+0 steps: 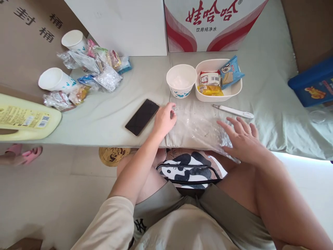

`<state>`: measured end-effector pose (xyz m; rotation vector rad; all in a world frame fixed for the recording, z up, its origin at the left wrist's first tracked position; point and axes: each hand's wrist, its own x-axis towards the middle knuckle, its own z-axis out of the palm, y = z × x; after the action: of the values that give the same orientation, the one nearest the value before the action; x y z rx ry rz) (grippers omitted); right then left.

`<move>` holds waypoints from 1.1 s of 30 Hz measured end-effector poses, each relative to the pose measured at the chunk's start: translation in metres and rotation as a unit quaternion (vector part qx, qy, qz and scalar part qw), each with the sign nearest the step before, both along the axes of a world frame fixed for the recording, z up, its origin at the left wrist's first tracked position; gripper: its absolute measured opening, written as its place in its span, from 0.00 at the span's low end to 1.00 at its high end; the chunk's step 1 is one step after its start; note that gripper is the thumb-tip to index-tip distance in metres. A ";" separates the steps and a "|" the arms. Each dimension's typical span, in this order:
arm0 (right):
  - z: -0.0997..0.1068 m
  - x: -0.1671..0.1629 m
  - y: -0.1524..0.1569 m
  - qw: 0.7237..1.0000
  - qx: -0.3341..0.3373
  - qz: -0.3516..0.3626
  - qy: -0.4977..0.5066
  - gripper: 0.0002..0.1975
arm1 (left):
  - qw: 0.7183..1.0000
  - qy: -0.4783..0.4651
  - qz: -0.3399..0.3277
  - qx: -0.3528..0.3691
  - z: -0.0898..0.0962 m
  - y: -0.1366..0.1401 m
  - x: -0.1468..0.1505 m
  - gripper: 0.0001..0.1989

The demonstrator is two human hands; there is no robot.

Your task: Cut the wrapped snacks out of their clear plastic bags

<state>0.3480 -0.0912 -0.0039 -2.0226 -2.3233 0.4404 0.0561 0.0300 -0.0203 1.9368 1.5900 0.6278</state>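
A clear plastic bag (200,128) lies flat on the cloth before me, one end over the front edge. My left hand (165,119) pinches its left corner between thumb and fingertips. At the other end my right hand (243,140) is open, fingers spread, over or against the plastic; whether it presses down I cannot tell. A white utility knife or pen-like tool (234,111) rests just beyond the right hand. Behind the bag stand a paper bowl (181,80) and a white plastic tub (218,98) holding several wrapped snacks (210,78). A black phone (142,117) lies beside my left hand.
Crumpled wrappers (91,66) and two paper cups (56,80) (74,40) cluster at the left, near a yellow jug (28,118). White and red cartons (215,27) wall off the back. A blue container (314,83) sits at right. Another person's pink sandal (32,155) shows below.
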 end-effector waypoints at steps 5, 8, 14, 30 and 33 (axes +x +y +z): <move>0.013 -0.002 0.014 0.986 0.010 0.019 0.163 0.37 | 0.950 -0.266 -0.085 -0.141 0.008 -0.005 -0.003 0.17; 0.013 -0.015 0.033 0.951 -0.001 0.029 0.306 0.46 | 0.891 -0.345 -0.134 -0.262 0.021 -0.011 -0.001 0.20; 0.015 -0.039 0.053 0.889 -0.243 0.090 0.376 0.47 | 0.826 -0.389 -0.194 -0.360 0.041 -0.011 0.001 0.20; 0.023 -0.043 0.047 0.763 -0.159 -0.094 0.619 0.16 | 0.793 -0.494 -0.058 -0.353 0.024 0.006 0.014 0.35; 0.008 -0.045 0.053 0.759 -0.105 -0.159 0.623 0.19 | 0.768 -0.466 -0.163 -0.408 0.017 -0.003 0.025 0.38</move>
<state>0.3029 -0.0384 0.0042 -1.3091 -1.0948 1.4676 0.0806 0.0273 -0.0038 0.9126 0.6461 0.4876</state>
